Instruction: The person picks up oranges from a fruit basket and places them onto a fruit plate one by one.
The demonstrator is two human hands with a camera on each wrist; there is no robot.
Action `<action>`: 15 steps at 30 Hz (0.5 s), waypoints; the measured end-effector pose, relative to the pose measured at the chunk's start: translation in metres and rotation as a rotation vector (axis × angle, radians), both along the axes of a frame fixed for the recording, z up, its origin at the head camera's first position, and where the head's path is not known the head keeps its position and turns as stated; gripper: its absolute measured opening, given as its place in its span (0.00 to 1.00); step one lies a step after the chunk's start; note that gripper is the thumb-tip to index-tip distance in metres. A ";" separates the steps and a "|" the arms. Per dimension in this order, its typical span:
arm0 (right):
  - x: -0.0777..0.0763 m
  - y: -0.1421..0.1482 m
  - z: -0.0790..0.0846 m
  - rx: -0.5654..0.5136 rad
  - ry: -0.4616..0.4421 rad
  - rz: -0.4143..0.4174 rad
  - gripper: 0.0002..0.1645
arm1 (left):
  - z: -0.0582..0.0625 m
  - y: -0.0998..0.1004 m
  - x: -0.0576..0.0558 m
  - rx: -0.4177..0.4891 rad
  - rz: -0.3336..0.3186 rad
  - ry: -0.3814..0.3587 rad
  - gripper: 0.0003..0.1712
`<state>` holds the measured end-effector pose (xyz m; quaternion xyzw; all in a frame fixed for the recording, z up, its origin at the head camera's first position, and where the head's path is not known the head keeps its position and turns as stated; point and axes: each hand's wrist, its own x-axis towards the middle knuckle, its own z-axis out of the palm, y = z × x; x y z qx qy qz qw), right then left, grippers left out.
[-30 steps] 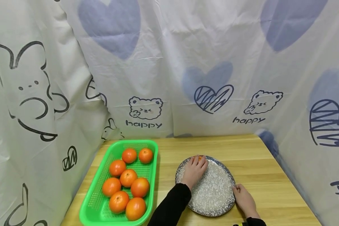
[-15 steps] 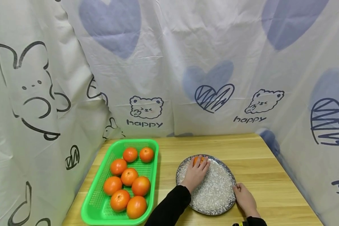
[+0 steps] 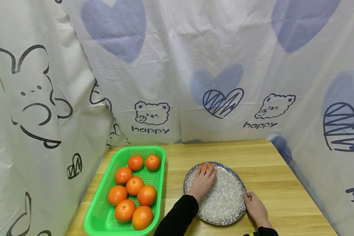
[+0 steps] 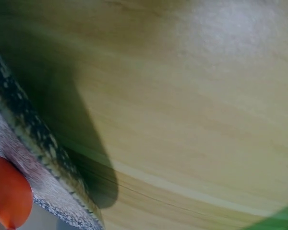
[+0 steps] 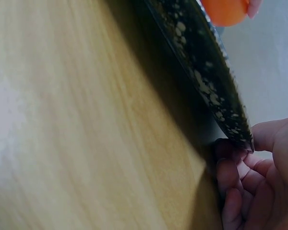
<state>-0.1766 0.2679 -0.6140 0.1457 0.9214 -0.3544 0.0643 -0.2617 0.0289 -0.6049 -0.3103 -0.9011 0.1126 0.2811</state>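
Grips an orange (image 4: 12, 189) with the left hand (image 3: 202, 183), with fingers bent over it, at the far left part of the plate (image 3: 225, 196), and pinches the plate's right rim with the right hand (image 3: 256, 207), thumb on top and fingers beneath. Places the orange directly under the left fingertips, far-left across the plate from the right hand, hence much nearer the left. Offers no long axis in so round a fruit, and cannot tell whether contact with the plate is full
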 end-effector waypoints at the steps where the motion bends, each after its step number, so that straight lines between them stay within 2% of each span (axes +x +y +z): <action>1: 0.000 0.000 0.000 0.000 0.004 0.005 0.23 | 0.000 -0.001 -0.001 0.002 0.002 0.001 0.25; 5: -0.001 0.001 0.000 -0.001 0.014 0.016 0.24 | 0.003 -0.003 -0.001 -0.018 0.013 -0.005 0.28; 9: -0.003 0.001 0.001 0.001 0.015 0.014 0.23 | 0.015 -0.004 0.000 -0.009 0.039 -0.083 0.29; 12: -0.002 0.000 0.001 -0.001 0.004 0.010 0.23 | 0.035 -0.001 0.002 0.044 0.098 -0.223 0.34; 15: 0.000 0.000 0.001 -0.003 0.003 0.006 0.24 | 0.071 -0.001 0.004 0.153 0.168 -0.420 0.44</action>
